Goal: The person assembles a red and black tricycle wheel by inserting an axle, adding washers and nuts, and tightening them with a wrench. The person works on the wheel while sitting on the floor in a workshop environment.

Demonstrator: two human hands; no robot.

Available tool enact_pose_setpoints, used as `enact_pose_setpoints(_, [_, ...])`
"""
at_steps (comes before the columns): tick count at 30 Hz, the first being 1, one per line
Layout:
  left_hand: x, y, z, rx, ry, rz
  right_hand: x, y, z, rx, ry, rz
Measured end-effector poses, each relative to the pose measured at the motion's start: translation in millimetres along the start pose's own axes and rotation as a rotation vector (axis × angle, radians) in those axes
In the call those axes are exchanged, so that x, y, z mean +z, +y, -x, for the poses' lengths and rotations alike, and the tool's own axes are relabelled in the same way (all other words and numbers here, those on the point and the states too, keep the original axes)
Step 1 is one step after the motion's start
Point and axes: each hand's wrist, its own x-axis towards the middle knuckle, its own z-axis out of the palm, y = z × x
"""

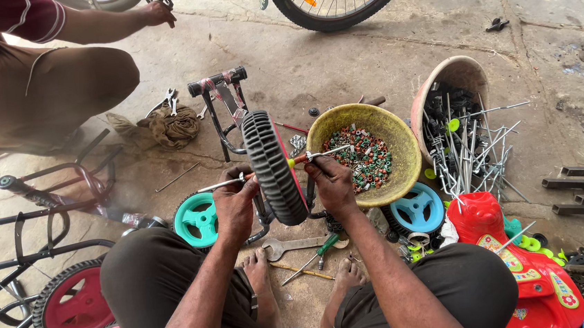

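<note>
Wheel (275, 165) between the hands: ribbed matt black rubber-like tread, glossy red plastic hub. Axle rod (221, 184) under the left fingers (238, 182): bright smooth metal. Bowl (402, 150) beyond the right fingers (320, 172): dull, scuffed yellow plastic. Floor (367, 61): rough, stained concrete.

Black-treaded wheel (275, 167), yellow bowl (402, 150)

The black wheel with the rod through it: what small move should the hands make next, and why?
Probably push the metal rod a little further through the black wheel. The left hand grips its long end, the right hand holds the short end, so the wheel sits off-centre.
</note>
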Motion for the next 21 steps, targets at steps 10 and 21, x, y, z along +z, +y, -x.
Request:
enact_pose_setpoints(10, [17, 8, -3, -0.021, -0.044, -0.054, 5, -17, 4, 0.048, -0.023, -0.153])
enact_pose_setpoints(21, [6, 3, -5, -0.044, -0.072, -0.054, 5, 7, 8, 0.126, -0.017, -0.396])
